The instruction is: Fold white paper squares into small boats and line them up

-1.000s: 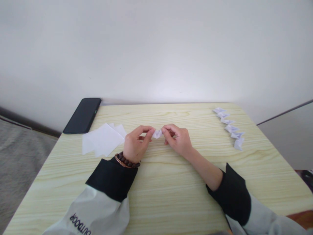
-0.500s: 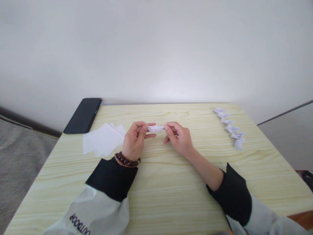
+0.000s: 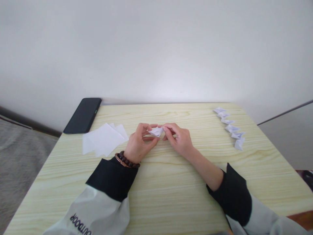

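Note:
A small folded white paper boat (image 3: 156,132) is held between my two hands above the middle of the table. My left hand (image 3: 141,140) is curled around its left side, fingers behind it and the thumb low at its near edge. With thumb and index finger, my right hand (image 3: 178,137) pinches the right tip of the boat. Off to the right stand several finished paper boats (image 3: 231,128) in a slanting row. Left of my left hand lie loose white paper sheets (image 3: 105,140), overlapping each other.
A black phone (image 3: 83,116) lies at the table's far left corner, beside the paper sheets. The pale wood-grain table (image 3: 171,195) meets a white wall (image 3: 156,52) at its back edge. Grey carpet (image 3: 22,163) shows on the left.
My left thumb has moved from the boat's left tip down to its near side, and the left fingers have spread around it. The boat now looks tilted and fuller. My right hand keeps its pinch.

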A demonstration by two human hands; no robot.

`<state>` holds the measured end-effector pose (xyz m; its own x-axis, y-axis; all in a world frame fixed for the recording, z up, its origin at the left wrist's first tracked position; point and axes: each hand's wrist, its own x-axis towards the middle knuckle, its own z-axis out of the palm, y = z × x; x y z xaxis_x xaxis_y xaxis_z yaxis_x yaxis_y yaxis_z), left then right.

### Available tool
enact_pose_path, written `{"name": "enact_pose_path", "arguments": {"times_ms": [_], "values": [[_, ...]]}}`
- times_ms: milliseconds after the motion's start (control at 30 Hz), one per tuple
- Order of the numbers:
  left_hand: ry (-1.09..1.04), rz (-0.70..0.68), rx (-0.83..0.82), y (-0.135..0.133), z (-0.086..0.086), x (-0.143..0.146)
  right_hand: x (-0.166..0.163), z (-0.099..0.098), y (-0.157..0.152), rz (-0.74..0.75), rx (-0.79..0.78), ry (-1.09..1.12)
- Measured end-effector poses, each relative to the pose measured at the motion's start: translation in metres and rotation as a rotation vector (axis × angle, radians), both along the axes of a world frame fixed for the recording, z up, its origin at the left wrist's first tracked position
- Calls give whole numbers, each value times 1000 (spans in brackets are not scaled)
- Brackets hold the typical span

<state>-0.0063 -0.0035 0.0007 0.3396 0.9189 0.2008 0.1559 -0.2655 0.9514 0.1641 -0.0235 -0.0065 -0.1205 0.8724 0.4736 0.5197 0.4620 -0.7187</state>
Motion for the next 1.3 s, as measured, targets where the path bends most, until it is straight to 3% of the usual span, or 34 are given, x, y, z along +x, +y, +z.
{"name": "enact_pose_path", "arguments": {"times_ms": [433,667,1000,1300], "values": [[190,102,213,2,0,-5,-2,-2,1,103,-88,123],[219,138,299,2,-2,-5,2,0,3,114,88,-134],[143,155,177,5,1,-5,3,-4,6,118,90,-168],[79,149,9,9,2,-9,-1,-1,5,18,149,-62]]}}
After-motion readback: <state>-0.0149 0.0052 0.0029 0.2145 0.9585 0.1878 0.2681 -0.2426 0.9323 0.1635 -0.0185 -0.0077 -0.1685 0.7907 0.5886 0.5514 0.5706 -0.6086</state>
